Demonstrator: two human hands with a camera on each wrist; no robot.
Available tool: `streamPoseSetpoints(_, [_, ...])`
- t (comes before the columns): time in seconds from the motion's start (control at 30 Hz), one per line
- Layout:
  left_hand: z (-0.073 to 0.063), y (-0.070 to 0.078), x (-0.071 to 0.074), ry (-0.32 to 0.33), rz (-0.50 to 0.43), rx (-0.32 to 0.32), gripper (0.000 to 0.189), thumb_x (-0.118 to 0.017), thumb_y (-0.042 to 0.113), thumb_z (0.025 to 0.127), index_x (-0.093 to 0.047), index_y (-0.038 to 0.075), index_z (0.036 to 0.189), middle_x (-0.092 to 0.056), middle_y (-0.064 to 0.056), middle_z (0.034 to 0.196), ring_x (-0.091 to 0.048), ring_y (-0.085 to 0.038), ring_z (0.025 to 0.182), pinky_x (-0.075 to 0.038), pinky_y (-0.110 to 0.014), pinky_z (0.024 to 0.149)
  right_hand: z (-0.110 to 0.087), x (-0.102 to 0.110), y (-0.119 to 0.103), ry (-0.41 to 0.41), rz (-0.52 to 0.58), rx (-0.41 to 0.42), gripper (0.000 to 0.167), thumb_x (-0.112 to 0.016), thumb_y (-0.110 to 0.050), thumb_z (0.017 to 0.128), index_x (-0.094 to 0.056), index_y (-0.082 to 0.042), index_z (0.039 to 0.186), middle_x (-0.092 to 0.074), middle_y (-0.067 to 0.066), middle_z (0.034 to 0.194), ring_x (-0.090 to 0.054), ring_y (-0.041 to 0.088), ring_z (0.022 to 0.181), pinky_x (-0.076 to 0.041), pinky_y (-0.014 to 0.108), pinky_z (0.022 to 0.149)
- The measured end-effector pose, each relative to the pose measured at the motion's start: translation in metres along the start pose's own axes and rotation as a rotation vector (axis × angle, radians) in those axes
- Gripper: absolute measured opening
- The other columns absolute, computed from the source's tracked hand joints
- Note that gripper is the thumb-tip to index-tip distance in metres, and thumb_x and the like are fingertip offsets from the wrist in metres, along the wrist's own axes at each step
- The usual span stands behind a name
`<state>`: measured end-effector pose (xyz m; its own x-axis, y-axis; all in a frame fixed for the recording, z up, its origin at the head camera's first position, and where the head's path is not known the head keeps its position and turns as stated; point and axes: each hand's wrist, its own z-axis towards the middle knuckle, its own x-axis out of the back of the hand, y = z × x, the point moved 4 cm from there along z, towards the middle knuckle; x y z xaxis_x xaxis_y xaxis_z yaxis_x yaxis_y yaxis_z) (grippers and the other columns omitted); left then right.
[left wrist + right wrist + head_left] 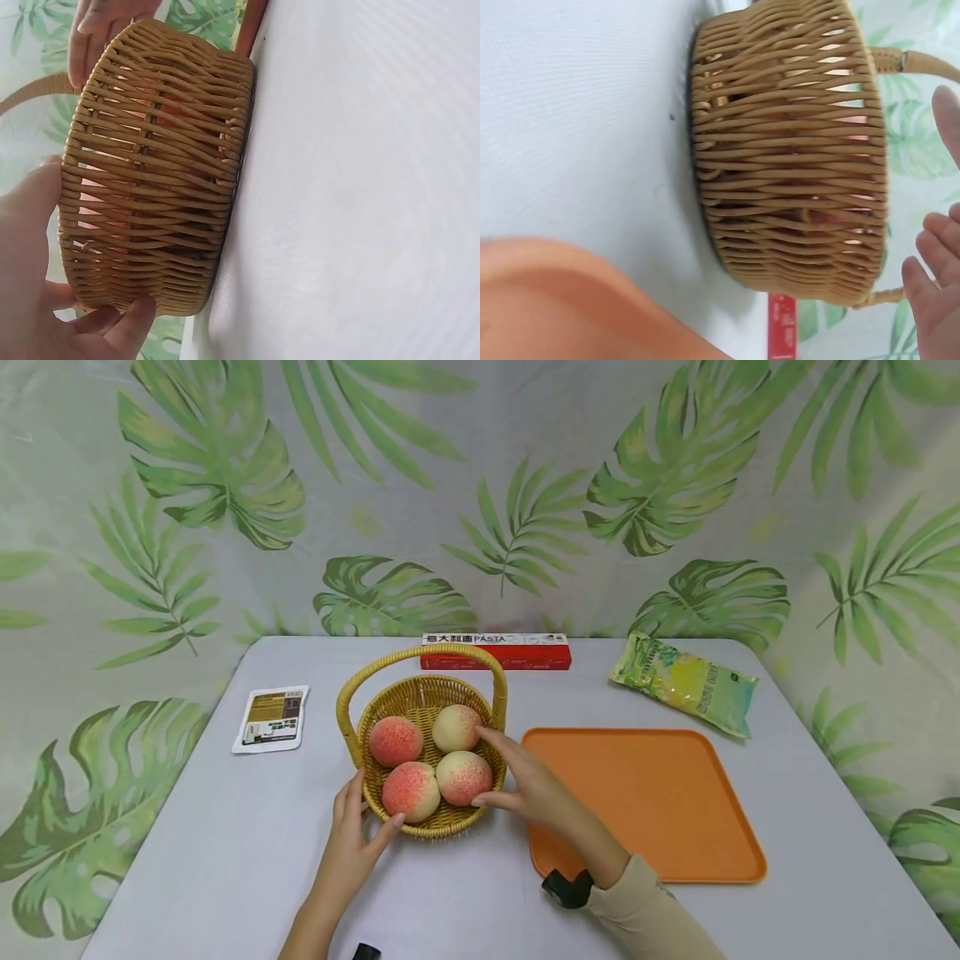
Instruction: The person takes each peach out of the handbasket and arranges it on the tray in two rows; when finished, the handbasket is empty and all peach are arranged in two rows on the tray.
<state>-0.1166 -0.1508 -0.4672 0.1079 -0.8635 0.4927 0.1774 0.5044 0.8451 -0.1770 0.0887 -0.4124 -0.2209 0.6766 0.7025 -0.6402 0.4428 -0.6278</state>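
A yellow woven basket [442, 828] with a tall arched handle stands on the table and holds several pink-and-cream peaches [411, 792]. My left hand [352, 835] grips the basket's near left side, its thumb at the front rim and its fingers along the outer wall. In the left wrist view, the left fingertips [135, 324] bend against the wicker. My right hand [536, 783] reaches over the right rim with fingers and thumb spread apart, their tips right by the two right-hand peaches. In the right wrist view, the right hand [939, 289] shows beyond the rim.
An orange tray [637, 810] lies right of the basket, under my right forearm. Behind the basket is a red-and-white pasta box [495, 653]. A green-yellow packet [686, 683] lies at the back right, and a small white pouch [272, 720] at the left.
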Motion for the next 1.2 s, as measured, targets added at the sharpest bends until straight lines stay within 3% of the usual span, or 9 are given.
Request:
streamPoseSetpoints(0.77, [0.0, -0.002, -0.002, 0.046, -0.045, -0.026, 0.083, -0.069, 0.023, 0.08, -0.016, 0.004, 0.142, -0.024, -0.021, 0.135, -0.032, -0.029, 0.122, -0.035, -0.037, 0.098, 0.006, -0.016, 0.016, -0.077, -0.01, -0.069, 0.079, -0.073, -0.032, 0.073, -0.035, -0.003, 0.136, -0.041, 0.012, 0.134, -0.036, 0.022, 0.123, -0.034, 0.037, 0.101])
streamPoseSetpoints(1.2, [-0.001, -0.003, -0.002, 0.042, -0.051, -0.008, 0.084, -0.069, 0.024, 0.081, -0.016, 0.006, 0.143, -0.023, -0.02, 0.136, -0.031, -0.029, 0.123, -0.035, -0.04, 0.098, 0.017, -0.014, 0.015, -0.219, -0.052, -0.091, 0.074, -0.074, -0.035, 0.072, -0.042, -0.005, 0.132, -0.045, 0.008, 0.13, -0.041, 0.021, 0.119, -0.036, 0.035, 0.099])
